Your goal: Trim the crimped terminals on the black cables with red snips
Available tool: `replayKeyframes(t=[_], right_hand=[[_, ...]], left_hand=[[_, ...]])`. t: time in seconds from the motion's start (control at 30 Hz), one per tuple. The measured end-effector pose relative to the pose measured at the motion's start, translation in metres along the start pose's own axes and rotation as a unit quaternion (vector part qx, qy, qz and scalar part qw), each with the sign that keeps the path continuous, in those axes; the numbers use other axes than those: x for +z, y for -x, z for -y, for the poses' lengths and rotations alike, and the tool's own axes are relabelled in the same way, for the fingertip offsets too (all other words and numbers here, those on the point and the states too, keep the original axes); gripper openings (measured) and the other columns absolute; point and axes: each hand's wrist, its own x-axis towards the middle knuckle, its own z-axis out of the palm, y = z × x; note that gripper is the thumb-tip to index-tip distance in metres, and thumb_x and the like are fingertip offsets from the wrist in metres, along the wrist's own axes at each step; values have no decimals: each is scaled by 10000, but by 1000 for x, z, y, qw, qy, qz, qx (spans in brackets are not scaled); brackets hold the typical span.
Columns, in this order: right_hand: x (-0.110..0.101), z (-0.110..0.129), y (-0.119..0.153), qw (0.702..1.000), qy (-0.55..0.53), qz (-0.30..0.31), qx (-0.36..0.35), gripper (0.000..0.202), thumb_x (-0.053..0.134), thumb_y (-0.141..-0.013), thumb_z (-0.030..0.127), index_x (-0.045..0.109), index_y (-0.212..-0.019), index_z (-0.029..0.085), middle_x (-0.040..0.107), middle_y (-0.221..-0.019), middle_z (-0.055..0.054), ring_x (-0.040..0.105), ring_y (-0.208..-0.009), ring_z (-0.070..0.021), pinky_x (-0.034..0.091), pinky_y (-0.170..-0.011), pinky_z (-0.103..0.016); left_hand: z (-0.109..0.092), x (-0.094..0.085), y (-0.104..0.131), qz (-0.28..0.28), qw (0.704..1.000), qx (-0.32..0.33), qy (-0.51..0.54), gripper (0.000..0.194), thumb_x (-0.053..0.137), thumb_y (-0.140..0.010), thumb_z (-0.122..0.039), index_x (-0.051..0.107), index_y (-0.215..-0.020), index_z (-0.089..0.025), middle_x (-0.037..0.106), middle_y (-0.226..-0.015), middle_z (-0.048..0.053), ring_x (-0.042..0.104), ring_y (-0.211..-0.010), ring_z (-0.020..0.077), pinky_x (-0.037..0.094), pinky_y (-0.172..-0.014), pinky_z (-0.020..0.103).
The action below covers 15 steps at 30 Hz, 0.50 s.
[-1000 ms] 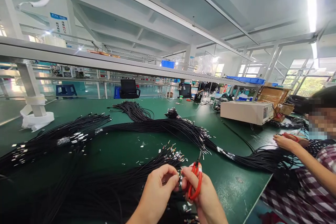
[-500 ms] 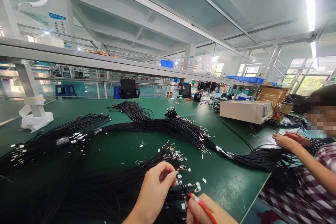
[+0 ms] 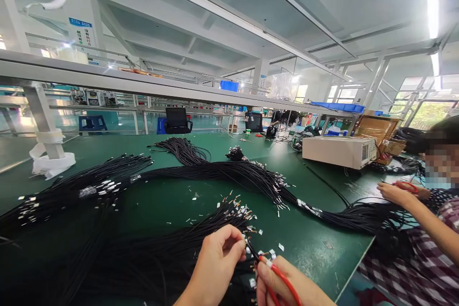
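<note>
Scissors (image 3: 287,283) are in your right hand (image 3: 291,272), fingers wrapped round the red handles, dark blades angled up and left toward your other hand. Can't tell if the blades are apart or together, they're kinda lost against all that black.

Your left hand (image 3: 218,260) has thumb and index finger pinched on a cable end (image 3: 245,238), right by the scissor tips, though the detail there is tiny. That spot sits just in front of the black cable bundle (image 3: 168,253) lying on your green bench (image 3: 308,244), with its coppery tips and white tags (image 3: 238,211) fanned out just beyond your fingers. Got a few white scraps (image 3: 281,247) near your right hand too.

Another long bundle (image 3: 215,171) runs across the bench farther back. Over on your right, a co-worker's hand (image 3: 398,195) is near another red-handled tool (image 3: 409,187), behind it a beige box (image 3: 333,151).
</note>
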Motion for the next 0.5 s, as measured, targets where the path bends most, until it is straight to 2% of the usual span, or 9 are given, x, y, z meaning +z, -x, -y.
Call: replayKeyframes(t=[0.17, 0.33, 0.5], right_hand=[[-7, 15, 2, 998, -66, 23, 2, 546, 462, -835, 605, 628, -628, 128, 469, -478, 27, 361, -435, -56, 211, -451, -195], [-13, -1, -10, 991, -123, 39, 34, 553, 519, -773, 655, 586, -577, 142, 429, -406, 43, 295, -358, -36, 114, -352, -166], [-15, -14, -19, 991, -126, 48, 15, 603, 494, -755, 706, 591, -592, 133, 382, -325, 52, 252, -276, -36, 80, -284, -183]], left_hand=[[-1, -1, -1, 5, 1000, 16, -15, 192, 533, -824, -326, 569, -710, -176, 586, -681, 14, 545, -687, 173, 432, -662, 255], [1, -3, -1, 9, 1000, 10, -27, 170, 527, -823, -304, 570, -721, -176, 596, -689, 13, 565, -690, 176, 433, -662, 257], [1, -2, 0, 5, 999, 17, -33, 177, 515, -830, -297, 553, -703, -180, 573, -673, 1, 558, -688, 170, 432, -659, 252]])
